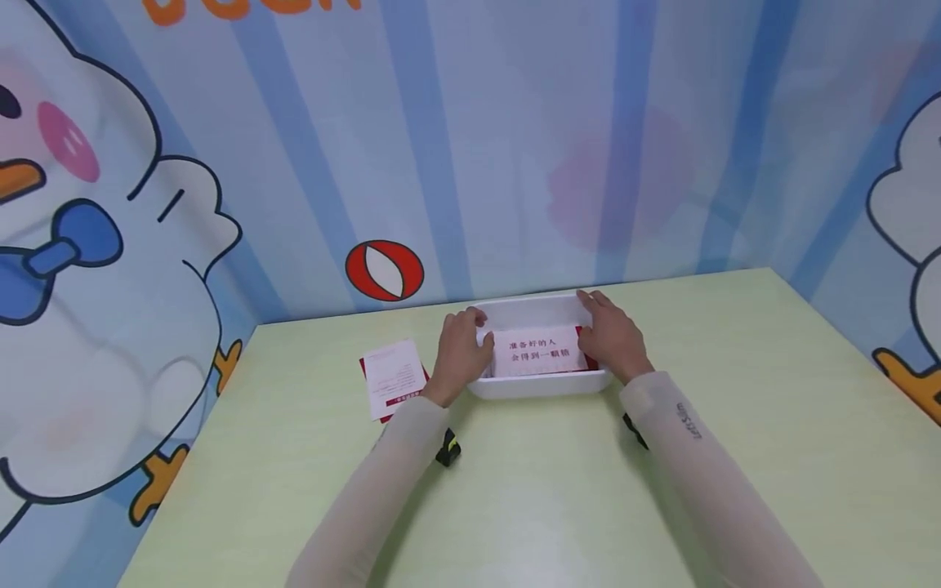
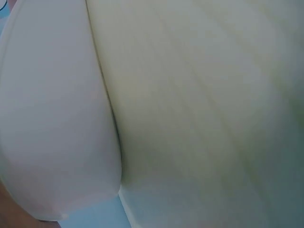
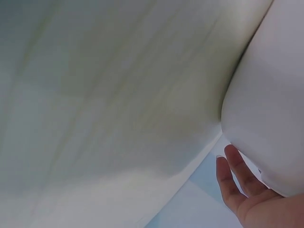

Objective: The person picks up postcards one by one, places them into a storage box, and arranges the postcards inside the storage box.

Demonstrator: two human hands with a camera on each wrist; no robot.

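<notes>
A white rectangular plastic box sits near the far edge of the table. Inside it lies a white card printed with two lines of Chinese characters, with red showing at its right end. My left hand grips the left end of the box, its thumb over the rim. At the opposite end my right hand holds the box, thumb reaching inside by the red part. In the right wrist view, fingers of that hand curve along the outside of the box wall. The left wrist view shows mostly the box's side.
To the left of the box lies a small stack of white and red printed cards. The pale yellow-green table meets a cartoon-printed backdrop at its far edge. Dark wrist straps show under both sleeves.
</notes>
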